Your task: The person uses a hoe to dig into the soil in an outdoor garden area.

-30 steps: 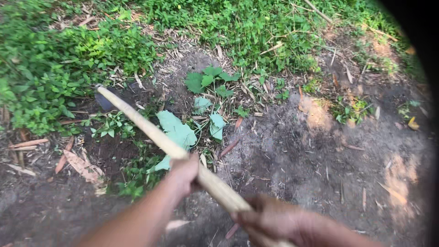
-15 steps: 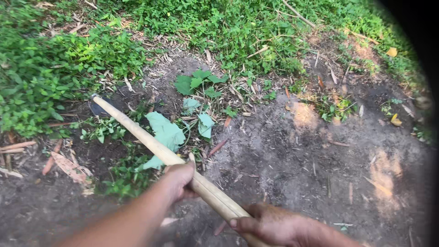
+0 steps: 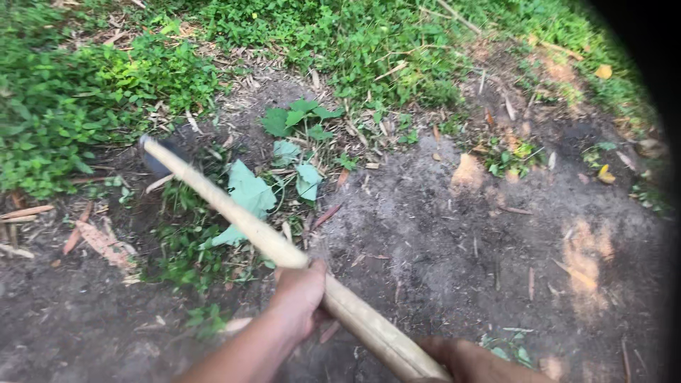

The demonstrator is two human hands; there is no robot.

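Both my hands grip a long pale wooden handle [image 3: 234, 213] that runs from the bottom centre up to the left. My left hand [image 3: 301, 291] is wrapped around it about midway. My right hand [image 3: 472, 360] holds its near end at the bottom edge, partly cut off. The dark metal blade [image 3: 157, 162] at the handle's far end rests on the soil among weeds at the left. Uprooted pale green leaves [image 3: 250, 191] lie just right of the handle.
Bare dark soil [image 3: 440, 248] fills the middle and right, with dry twigs and brown leaf bits. Dense green weeds [image 3: 64, 106] cover the left and the top. A small leafy plant [image 3: 301, 120] grows beyond the blade.
The blade end has shifted slightly left and down toward the weeds. My hands have slid lower in view, and the right hand is now mostly out of frame.
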